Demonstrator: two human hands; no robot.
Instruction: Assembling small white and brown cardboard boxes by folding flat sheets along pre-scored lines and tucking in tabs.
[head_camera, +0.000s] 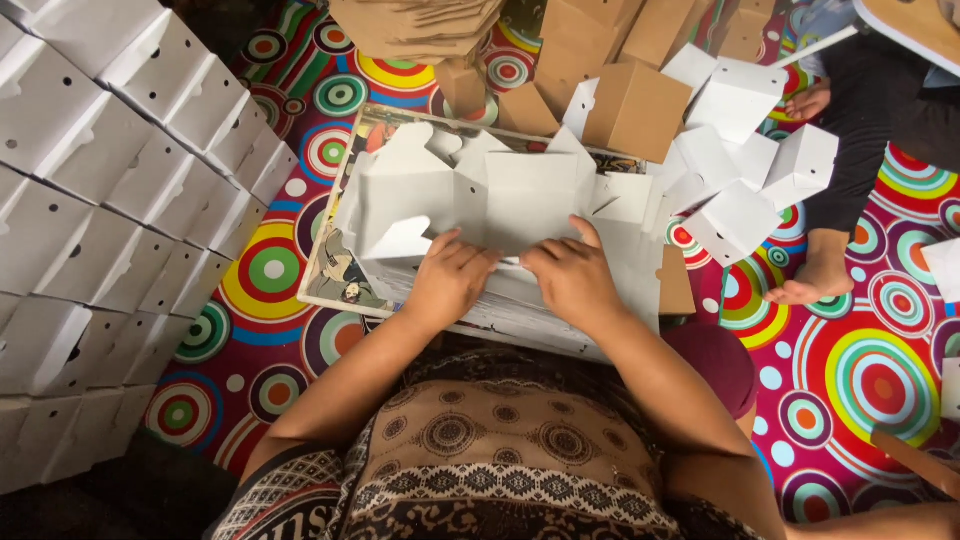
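Colourful ringed mat (270, 270) underneath, both hands' fingers (470, 255) press flat, open, on the white unfolded carton (520, 200).

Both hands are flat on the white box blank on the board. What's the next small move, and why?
Probably fold up the panel under the fingers. The left hand and right hand press side by side on the flat white cardboard blank, whose flaps are not yet raised, while finished white boxes sit stacked on the left, so this one seems to need its walls raised next.

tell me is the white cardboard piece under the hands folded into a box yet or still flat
Mostly flat: the white cardboard blank lies spread on the board, flaps out, with the left hand and right hand pressing it.
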